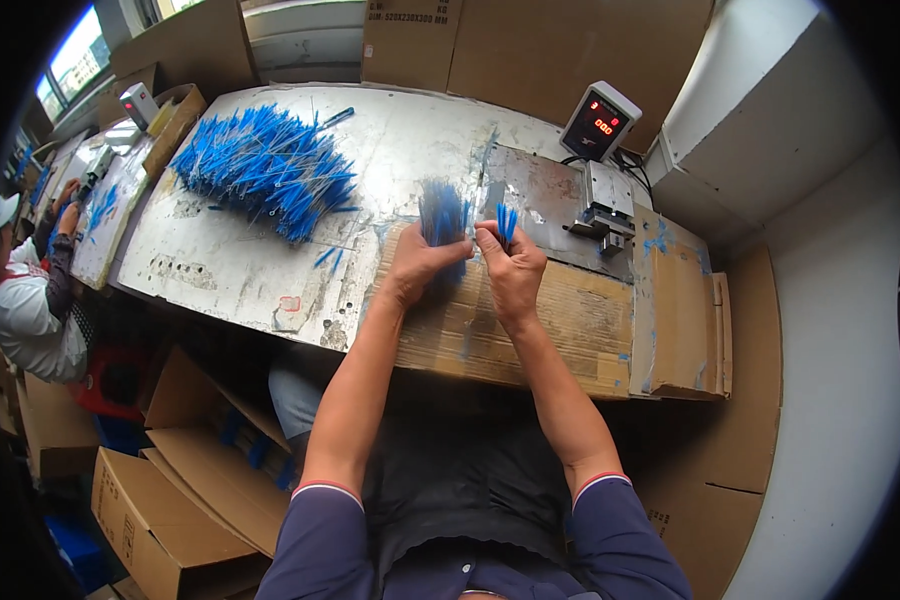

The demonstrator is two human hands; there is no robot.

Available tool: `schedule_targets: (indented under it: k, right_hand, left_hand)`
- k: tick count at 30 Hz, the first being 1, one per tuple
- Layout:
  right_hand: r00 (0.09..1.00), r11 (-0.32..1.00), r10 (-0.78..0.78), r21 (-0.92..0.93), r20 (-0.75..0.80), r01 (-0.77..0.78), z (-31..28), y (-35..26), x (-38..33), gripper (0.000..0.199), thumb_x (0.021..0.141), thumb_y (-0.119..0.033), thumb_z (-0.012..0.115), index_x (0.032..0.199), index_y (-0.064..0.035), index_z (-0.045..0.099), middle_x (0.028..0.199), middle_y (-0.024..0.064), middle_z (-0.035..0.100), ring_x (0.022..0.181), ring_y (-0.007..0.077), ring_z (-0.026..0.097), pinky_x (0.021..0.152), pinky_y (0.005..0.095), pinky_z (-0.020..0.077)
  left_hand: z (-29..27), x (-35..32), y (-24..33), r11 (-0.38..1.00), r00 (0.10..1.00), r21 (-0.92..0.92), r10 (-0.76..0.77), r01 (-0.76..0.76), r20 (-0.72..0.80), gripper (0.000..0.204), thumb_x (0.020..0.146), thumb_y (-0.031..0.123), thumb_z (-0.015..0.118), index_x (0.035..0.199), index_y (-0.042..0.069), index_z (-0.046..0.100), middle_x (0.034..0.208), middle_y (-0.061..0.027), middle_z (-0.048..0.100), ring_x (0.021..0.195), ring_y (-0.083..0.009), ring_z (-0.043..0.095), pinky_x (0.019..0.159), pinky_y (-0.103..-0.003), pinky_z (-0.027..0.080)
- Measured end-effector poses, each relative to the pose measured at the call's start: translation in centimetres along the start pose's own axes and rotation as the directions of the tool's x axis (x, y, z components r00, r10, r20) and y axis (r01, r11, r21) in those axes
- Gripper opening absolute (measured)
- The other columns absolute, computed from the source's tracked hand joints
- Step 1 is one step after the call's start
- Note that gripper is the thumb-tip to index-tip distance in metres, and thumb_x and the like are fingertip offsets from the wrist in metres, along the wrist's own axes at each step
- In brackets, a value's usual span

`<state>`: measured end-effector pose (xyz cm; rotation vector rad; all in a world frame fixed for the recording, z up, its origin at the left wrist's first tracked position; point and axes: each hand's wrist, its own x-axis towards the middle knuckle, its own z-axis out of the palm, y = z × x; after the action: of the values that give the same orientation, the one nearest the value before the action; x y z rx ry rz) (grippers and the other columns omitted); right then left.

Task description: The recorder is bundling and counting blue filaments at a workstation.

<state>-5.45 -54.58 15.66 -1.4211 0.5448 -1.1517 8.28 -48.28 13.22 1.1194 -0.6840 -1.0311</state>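
My left hand [417, 262] is closed around an upright bundle of thin blue strips [444, 210], blurred by motion. Just to its right, my right hand [513, 275] pinches a smaller bunch of blue strips [507, 220] that stick up above its fingers. Both hands are close together above a brown cardboard sheet [560, 315] at the table's front edge. A large heap of the same thin blue strips [260, 165], with pale wire-like ends among them, lies on the white table [235, 270] at the left. A few loose strips [328, 257] are below the heap.
A small device with a red-lit display [601, 122] stands at the back right, behind a metal fixture [606, 210] on a plate. Cardboard boxes [170, 510] sit on the floor at the lower left. A co-worker [40, 300] works at the left. A white wall [840, 300] rises at the right.
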Motion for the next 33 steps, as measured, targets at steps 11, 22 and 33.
schedule_targets:
  k: [11,22,33]
  right_hand:
    - [0.998,0.974,0.062,-0.22,-0.003,-0.062,0.3,1.0,1.7,0.008,0.091,-0.006,0.076,0.094,0.0011,0.074,0.08,0.0032,0.07,0.069,0.0072,0.06,0.064,0.0269,0.0503]
    - [0.99,0.956,0.139,-0.264,0.03,-0.126,0.1,0.5,2.4,0.013,0.089,-0.006,0.077,0.098,0.0032,0.077,0.088,0.0102,0.075,0.08,0.0124,0.068,0.073,0.0286,0.0547]
    - [0.978,0.977,0.207,0.048,0.009,-0.207,0.2,1.9,2.6,0.012,0.096,-0.006,0.072,0.104,0.002,0.075,0.09,0.0032,0.074,0.078,0.0091,0.066,0.07,0.0252,0.0541]
  left_hand:
    - [0.5,0.0,-0.4,0.987,0.992,0.105,0.122,-0.123,0.021,0.033,0.085,0.012,0.083,0.115,0.003,0.073,0.1,-0.0023,0.073,0.089,-0.0095,0.066,0.079,-0.028,0.055]
    - [0.5,0.0,-0.1,0.989,0.99,0.061,0.135,-0.138,0.044,0.036,0.086,0.006,0.081,0.121,0.003,0.071,0.105,-0.0011,0.073,0.093,-0.0092,0.067,0.086,-0.028,0.055]
    - [0.1,0.1,0.2,0.998,0.997,0.059,0.027,-0.032,0.075,0.044,0.083,0.009,0.085,0.124,0.003,0.071,0.113,-0.0023,0.073,0.1,-0.0107,0.067,0.09,-0.029,0.053]
